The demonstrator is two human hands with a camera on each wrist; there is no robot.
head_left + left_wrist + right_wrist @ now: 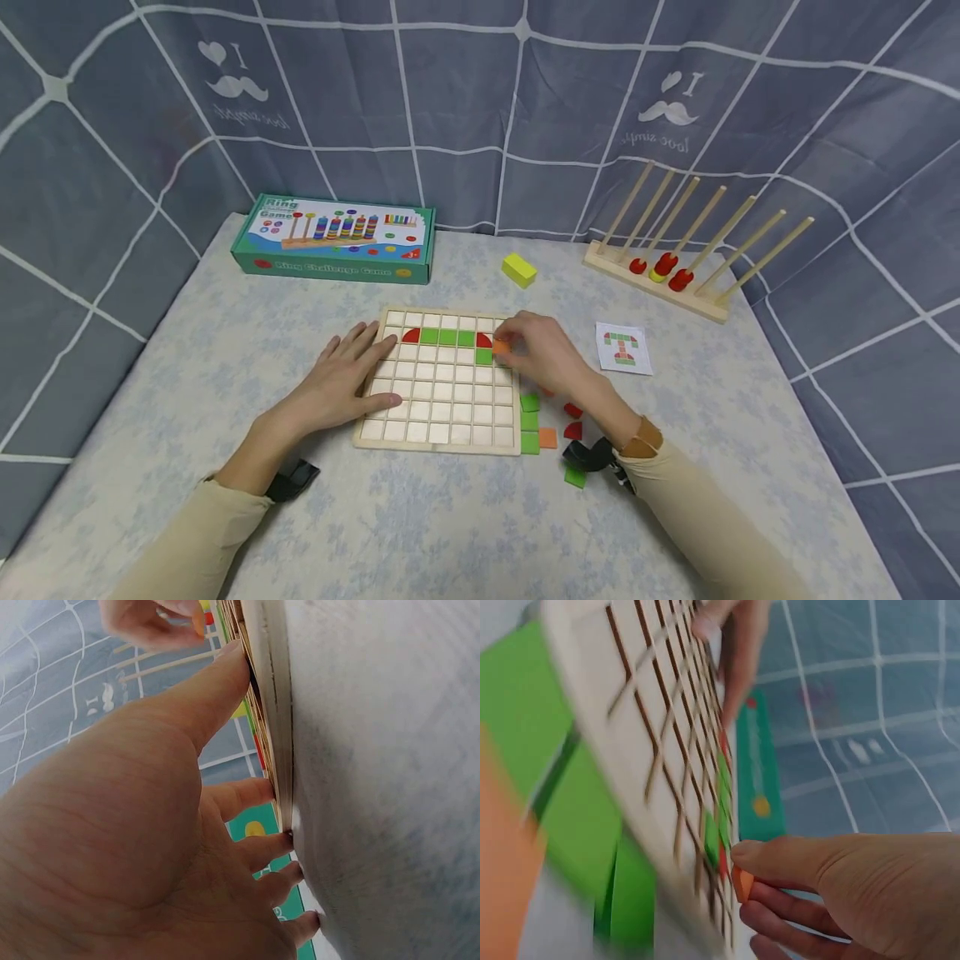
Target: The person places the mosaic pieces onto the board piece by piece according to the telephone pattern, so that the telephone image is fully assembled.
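Note:
A wooden grid board (438, 448) lies on the table. Its second row from the far edge holds a red quarter-round tile (411, 336), several green square tiles (447, 337) and another red tile (483, 341); one more green tile (483, 357) sits just below that. With fingers spread, my left hand (330, 385) rests along the board's left edge, thumb over the frame. My right hand (551, 354) pinches an orange tile (742, 883) between thumb and fingers at the board's upper right, beside the red tile.
Loose green tiles (529, 421), an orange tile (548, 438) and red tiles (573, 431) lie right of the board. A pattern card (637, 357) is farther right. Behind stand a game box (333, 268), a yellow block (519, 270) and a peg rack (701, 307) with rings.

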